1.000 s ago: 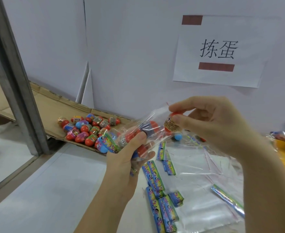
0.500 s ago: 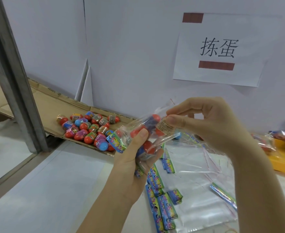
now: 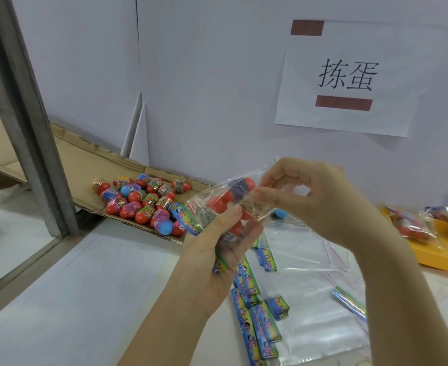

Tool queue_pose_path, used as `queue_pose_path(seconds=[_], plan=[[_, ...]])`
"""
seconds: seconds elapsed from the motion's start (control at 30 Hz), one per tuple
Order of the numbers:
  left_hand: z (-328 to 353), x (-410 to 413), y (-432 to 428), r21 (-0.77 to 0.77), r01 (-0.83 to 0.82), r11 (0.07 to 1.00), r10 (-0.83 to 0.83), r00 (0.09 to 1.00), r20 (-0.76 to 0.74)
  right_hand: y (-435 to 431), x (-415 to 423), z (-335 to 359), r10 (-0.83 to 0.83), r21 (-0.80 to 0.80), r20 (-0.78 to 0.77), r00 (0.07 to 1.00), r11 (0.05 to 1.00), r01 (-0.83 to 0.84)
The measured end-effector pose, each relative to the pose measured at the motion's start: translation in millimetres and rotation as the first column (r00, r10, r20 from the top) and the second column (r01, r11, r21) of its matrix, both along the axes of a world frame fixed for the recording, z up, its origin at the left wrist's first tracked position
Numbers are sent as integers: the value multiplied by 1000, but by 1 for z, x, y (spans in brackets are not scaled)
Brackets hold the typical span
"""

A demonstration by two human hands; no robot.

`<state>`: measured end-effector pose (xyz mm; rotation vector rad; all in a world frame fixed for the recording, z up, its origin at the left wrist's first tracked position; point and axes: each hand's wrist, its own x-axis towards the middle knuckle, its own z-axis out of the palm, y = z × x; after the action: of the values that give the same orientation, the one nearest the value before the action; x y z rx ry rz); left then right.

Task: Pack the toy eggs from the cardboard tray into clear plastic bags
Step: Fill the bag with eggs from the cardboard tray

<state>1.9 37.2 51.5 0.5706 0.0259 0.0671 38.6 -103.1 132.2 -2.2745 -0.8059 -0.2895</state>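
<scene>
The left hand [image 3: 217, 249] grips the lower part of a clear bag [image 3: 225, 191], fingers curled round it from behind and the thumb pressed on its front, so the palm covers the bag's bottom end and only a sliver of its printed header shows. Red eggs [image 3: 219, 200] sit inside the bag, their number hard to count through the crinkled, glaring film. The right hand [image 3: 320, 204] pinches a labelled egg [image 3: 252, 206] between thumb and forefinger at the bag's open end. It seems to be partly inside the mouth, though the plastic folds blur where the opening lies. Its other fingers are curled and hide the egg's far side. Behind the bag, the cardboard tray [image 3: 85, 165] lies on the table [image 3: 98, 286] against the wall, its left stretch cut by a metal post [image 3: 24, 114]. The loose eggs [image 3: 141, 199] are heaped at its near right end, touching one another. A blue egg [image 3: 281, 213] peeks out under the right hand, mostly hidden. Empty bags [image 3: 323, 281] lie flat below the hands with printed cards [image 3: 257, 323] beside them. At the right edge a yellow tray [image 3: 444, 253] holding filled bags [image 3: 413, 224] is cut off by the frame.
</scene>
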Motion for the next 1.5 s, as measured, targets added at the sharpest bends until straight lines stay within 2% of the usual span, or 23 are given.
queue_pose_path(seconds=[0.17,0.27,0.37,0.43,0.5,0.57,0.6,0.7,0.77,0.93,1.1,1.23,1.37,1.43,1.5], plan=[[-1,3,2,-40,-63,997,63,998,18,-6,3,-1,117,47,-135,984,993,-111],[-4,3,1,-46,-73,996,74,997,32,-6,5,-5,54,50,-55,997,997,-51],[-6,4,0,-63,-84,995,87,995,50,1,7,-10,-33,240,-8,999,970,34],[-6,5,2,-89,-103,991,107,993,47,4,6,-10,-32,284,-178,984,955,82],[-5,4,5,-107,-119,987,127,989,73,9,4,-11,12,191,-405,914,979,72],[-6,4,6,-100,-101,990,113,985,134,18,3,-15,60,152,-497,866,988,19],[-6,4,6,-85,-98,992,110,983,148,24,3,-17,94,210,-502,860,978,16],[-7,5,4,-38,-134,990,137,985,106,43,0,-23,156,492,-491,857,861,125],[-8,4,3,-9,-134,991,134,987,91,49,0,-26,169,621,-458,873,763,179],[-14,7,12,63,-91,994,83,989,120,45,2,-24,111,708,-356,928,680,190],[-17,6,28,28,224,974,-225,954,198,32,5,-17,53,722,-265,963,673,162],[-15,4,35,213,323,922,-362,914,183,24,9,-17,29,661,-263,964,734,158],[-10,5,31,498,184,848,-274,955,114,18,13,-20,-22,447,-251,968,884,136],[-8,5,25,538,122,834,-214,970,111,20,13,-22,-37,380,-223,974,917,122],[-10,7,22,534,30,845,-91,992,87,21,13,-23,7,385,-246,969,918,91]])
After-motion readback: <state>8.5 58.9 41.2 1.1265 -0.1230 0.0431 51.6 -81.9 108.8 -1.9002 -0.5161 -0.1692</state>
